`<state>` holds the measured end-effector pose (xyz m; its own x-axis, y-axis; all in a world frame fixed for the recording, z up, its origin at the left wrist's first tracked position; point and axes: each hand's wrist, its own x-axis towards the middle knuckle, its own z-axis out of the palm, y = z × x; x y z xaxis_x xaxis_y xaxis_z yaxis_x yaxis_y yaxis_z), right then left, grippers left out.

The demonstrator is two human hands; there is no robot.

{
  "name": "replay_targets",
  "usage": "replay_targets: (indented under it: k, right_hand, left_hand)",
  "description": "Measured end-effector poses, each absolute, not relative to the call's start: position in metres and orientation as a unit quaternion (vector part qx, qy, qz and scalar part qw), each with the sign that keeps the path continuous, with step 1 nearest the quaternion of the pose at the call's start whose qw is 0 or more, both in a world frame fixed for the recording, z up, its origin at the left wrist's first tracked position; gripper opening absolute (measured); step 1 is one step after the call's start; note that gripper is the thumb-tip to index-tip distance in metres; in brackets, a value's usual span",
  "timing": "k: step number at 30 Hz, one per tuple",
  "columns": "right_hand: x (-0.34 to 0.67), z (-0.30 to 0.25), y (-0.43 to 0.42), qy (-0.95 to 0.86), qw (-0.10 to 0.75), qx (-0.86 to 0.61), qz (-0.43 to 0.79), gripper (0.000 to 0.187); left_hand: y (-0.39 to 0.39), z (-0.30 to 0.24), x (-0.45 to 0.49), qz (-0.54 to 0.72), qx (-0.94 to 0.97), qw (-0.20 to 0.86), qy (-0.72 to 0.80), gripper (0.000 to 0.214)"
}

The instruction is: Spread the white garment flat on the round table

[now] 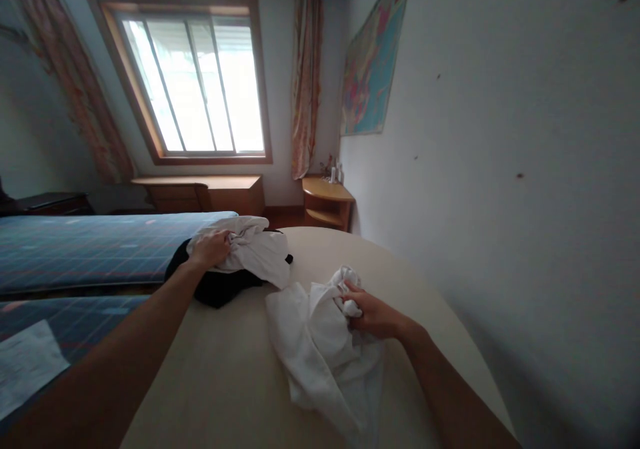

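My right hand (373, 310) is closed on a bunched part of a white cloth garment (320, 349), whose loose folds hang down over the round table (225, 362). Farther off, my left hand (213, 248) rests on a second white garment (260, 252), its fingers curled into the fabric. Beneath that one lies a black garment (225, 289) at the table's left edge. The exact kind of each garment cannot be made out from the folds.
Left of the table are beds with blue checked mattresses (100, 249) and a white sheet (30, 362) on the nearer one. A wall (500, 236) runs close along the right. A corner shelf (327, 189) and a desk (225, 182) stand under the window side.
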<state>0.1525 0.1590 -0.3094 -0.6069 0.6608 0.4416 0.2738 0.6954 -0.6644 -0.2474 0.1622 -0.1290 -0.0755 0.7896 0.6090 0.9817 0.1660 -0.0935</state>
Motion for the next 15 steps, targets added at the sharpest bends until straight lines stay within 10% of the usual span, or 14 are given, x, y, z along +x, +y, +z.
replay_targets:
  k: [6, 15]
  right_hand:
    - [0.156, -0.308, 0.156, -0.838, 0.324, -0.251, 0.362, 0.008]
    - [0.141, -0.294, 0.139, -0.8, 0.314, -0.167, 0.484, 0.025]
  left_hand:
    - [0.14, -0.169, -0.196, -0.284, -0.628, 0.379, -0.617, 0.043]
    - [0.107, -0.306, -0.093, -0.264, -0.809, -0.028, -0.525, 0.06]
